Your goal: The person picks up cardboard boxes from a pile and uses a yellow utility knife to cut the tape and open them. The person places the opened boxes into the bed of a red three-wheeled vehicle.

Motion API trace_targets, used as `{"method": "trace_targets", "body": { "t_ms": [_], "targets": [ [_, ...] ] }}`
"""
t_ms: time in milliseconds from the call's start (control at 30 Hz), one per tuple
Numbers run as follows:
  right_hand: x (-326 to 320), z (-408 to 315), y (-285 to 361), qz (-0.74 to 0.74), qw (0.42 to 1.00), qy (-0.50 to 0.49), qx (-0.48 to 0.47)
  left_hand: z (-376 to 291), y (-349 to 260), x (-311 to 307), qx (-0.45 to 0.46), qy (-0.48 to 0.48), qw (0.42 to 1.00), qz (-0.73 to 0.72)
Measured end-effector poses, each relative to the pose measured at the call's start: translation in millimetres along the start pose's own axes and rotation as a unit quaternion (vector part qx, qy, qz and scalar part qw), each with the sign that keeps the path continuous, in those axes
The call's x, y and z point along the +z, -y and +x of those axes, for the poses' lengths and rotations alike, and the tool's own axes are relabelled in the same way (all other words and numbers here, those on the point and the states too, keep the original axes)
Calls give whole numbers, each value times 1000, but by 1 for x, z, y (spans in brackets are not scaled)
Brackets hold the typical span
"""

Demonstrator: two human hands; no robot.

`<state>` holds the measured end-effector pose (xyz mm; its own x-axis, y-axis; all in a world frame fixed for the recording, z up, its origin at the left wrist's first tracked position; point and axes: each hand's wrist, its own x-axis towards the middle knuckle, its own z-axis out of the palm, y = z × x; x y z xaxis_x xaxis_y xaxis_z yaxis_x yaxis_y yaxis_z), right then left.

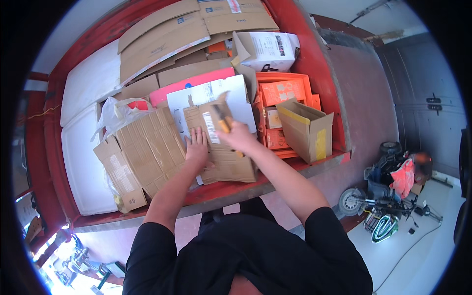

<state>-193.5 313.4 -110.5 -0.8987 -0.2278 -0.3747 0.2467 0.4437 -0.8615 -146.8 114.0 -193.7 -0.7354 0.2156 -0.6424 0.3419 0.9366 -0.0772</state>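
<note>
In my right hand is a hand tool with a yellow-orange handle and a dark end. It is blurred, so its exact kind cannot be told. The tool is over a flattened cardboard box that bears a white printed label. My left hand lies on the left part of this box with its fingers spread, pressing flat and gripping nothing. Beneath the box's upper part is a white printed carton sheet. To the left of my left hand lies another flattened cardboard box, creased and taped.
All this lies in a red metal cargo bed with a raised rim. White foam boxes line its left side. An upright cardboard box and orange cartons stand right. A plastic bag lies left. A scooter is on the floor.
</note>
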Motion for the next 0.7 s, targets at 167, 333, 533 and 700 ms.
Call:
{"method": "trace_targets", "body": {
  "t_ms": [167, 333, 533, 700],
  "targets": [
    [31, -18, 42, 10, 998, 58, -15, 1, 7, 2, 29, 8, 999, -13],
    [33, -8, 21, 240, 943, 207, 99, 9, 7, 7, 41, 67, 997, 22],
    [38, 14, 4, 387, 887, 165, 192, 8, 10, 13, 45, 8, 999, 28],
    [19, 4, -23, 59, 975, -209, 52, 6, 1, 7, 9, -21, 1000, -1]
  ]
}}
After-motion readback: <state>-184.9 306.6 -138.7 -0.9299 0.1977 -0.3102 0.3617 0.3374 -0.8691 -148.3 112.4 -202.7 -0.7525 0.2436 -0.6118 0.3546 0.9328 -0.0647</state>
